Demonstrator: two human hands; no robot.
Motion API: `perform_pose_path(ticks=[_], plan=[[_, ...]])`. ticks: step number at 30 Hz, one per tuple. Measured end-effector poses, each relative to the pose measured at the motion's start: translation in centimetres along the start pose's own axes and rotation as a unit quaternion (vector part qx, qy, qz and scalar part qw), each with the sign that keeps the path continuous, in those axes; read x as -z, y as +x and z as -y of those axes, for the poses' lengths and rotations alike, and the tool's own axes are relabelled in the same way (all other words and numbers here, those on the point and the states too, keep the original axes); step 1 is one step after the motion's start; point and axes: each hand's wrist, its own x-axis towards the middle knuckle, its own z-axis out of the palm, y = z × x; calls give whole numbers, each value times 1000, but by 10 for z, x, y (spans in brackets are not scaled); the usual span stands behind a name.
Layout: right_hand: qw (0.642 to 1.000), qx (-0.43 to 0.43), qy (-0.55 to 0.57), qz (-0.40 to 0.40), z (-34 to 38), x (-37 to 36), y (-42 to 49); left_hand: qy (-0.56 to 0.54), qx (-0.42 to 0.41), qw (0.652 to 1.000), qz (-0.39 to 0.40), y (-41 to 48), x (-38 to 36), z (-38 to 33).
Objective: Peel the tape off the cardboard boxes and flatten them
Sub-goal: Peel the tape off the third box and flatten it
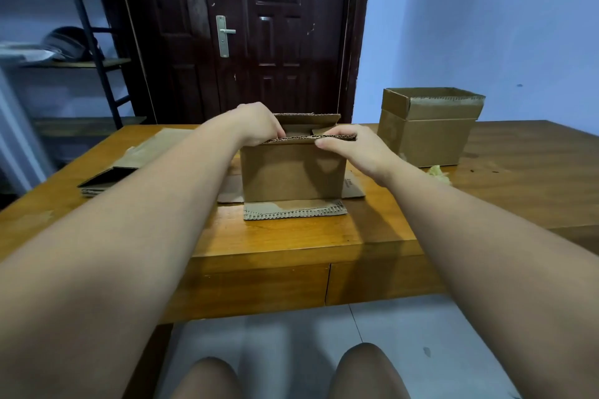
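Gripping the centre cardboard box (291, 172) at its top with both hands.

Box position: stands upright about halfway across the wooden table (291, 243), well back from the near edge. Bottom flaps splayed flat on the wood, one toward the camera and one out to each side. Top open, far flap upright.

Left hand (259, 125): curls over the near top edge at the left corner, fingertips dipping inside. Clamped on the cardboard.

Right hand (346, 142): lies over the same edge toward the right corner, fingers wrapped on the folded flap, thumb (321, 144) pressing the front face. Also clamped on the cardboard. Hands close together, not touching.

Second cardboard box (428, 133): off to the right, apart from the first, close to the blue wall (486, 42). Upright, top open, flaps standing. Paler strip along the front flap; tape or torn liner, cannot tell.

Crumpled yellowish wad (439, 172): on the table just in front of that second box. Too blurred to identify.

Flattened cardboard (107, 181): stacked at the left end of the table, with a flat brown sheet (152, 146) just behind it.

Background: dark door (259, 26) straight ahead, metal shelf rack (81, 42) at left. Knees (366, 369) at the bottom of the view, over pale floor tiles.
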Motion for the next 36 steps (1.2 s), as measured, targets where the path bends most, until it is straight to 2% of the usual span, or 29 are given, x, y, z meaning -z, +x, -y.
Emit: perform_pose_path(ticks=[5,7,9,10,12,14,16,19,25,29,31,34,36], plan=[[994,-67,-69,59,26,13,3,143,3,989,41,-7,-13,-19],[981,-67,-168,70,43,6,11,179,22,983,25,-7,-21,-23],[950,-84,-290,81,53,-7,18,191,30,981,4,-9,-22,-22],[942,-96,-313,69,55,-13,20,186,31,982,-9,-9,-24,-19],[924,-96,-366,62,57,-23,18,146,18,988,-56,-9,-28,-12],[911,-109,-393,60,53,-27,21,59,37,990,-122,-10,-33,-4],[907,-122,-400,51,48,-28,25,-26,54,980,-190,-11,-33,6],[911,-110,-396,36,44,-30,25,-109,47,963,-241,-13,-36,21],[942,-53,-323,-69,38,-24,18,-191,41,947,-257,-17,-42,27],[966,-116,-171,-153,25,-3,18,-306,61,910,-274,-24,-44,28],[970,-132,-98,-177,14,2,15,-364,37,890,-273,-26,-45,29],[968,-129,4,-217,6,1,14,-442,-40,880,-167,-26,-55,36],[961,-133,90,-223,6,0,15,-458,-58,880,-109,-23,-63,45]])
